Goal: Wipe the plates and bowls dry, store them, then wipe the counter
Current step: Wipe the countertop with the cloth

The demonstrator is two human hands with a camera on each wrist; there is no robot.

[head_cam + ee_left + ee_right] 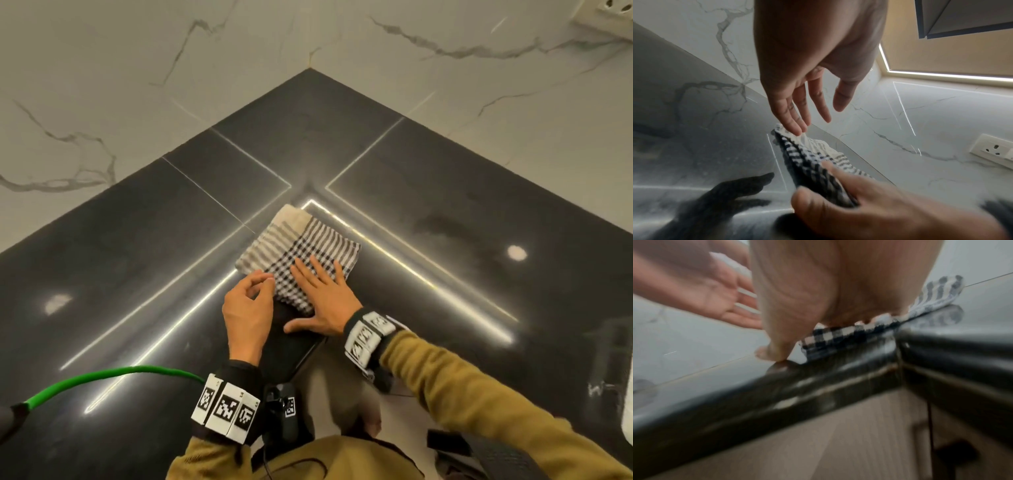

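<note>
My right hand (327, 301) lies flat, fingers spread, hiding the cloth's (298, 250) near corner on the counter (137, 240), while my left hand (248, 308) hovers loosely curled, holding nothing.

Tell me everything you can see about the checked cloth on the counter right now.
The cloth is woven fabric, folded into a rough rectangle: black-and-white check near the person, grey stripes and a plain beige band at the far end. It lies flat on the dark glossy counter near its inner corner. The right hand presses flat on its near part, thumb on the counter. The left hand is at its left edge with fingers loosely bent; contact is unclear.
</note>
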